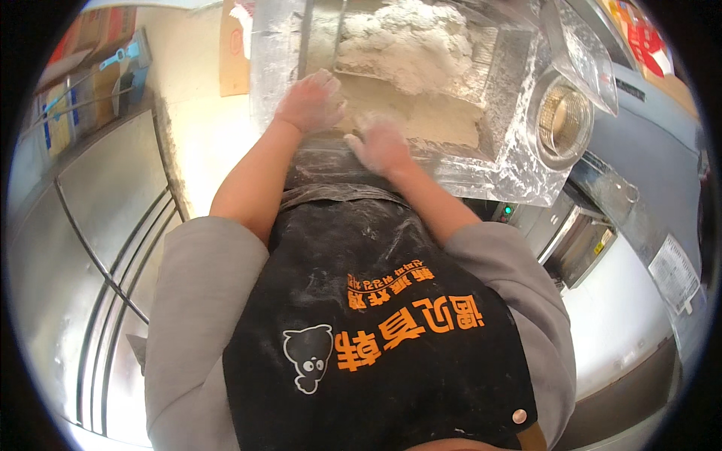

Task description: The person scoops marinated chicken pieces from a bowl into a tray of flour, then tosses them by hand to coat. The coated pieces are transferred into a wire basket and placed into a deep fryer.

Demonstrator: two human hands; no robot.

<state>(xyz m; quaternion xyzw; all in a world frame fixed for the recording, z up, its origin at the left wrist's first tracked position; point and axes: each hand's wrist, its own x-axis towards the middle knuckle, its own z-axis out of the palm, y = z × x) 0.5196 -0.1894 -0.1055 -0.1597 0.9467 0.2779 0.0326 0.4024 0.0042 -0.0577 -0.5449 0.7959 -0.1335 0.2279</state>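
A metal breading basin (499, 73) lies before me, with pale flour (428, 121) spread over its near part. Farther back, clumpy white pieces thick with flour (406, 39) are heaped in what looks like a wire basket (482, 62). My left hand (313, 101), dusted white and blurred, is over the basin's left side with its fingers curled; whether it holds anything cannot be told. Close by, my right hand (383, 141) reaches over the near edge at the flour, thumb spread from the fingers, nothing visible in it.
A round wire-mesh basket (564, 121) sits in an opening at the station's right, below a clear plastic piece (586, 56). Flour coats the metal rim (519, 163). Cardboard (234, 51) stands to the left, near a steel cabinet (113, 169). A black apron (372, 237) covers my front.
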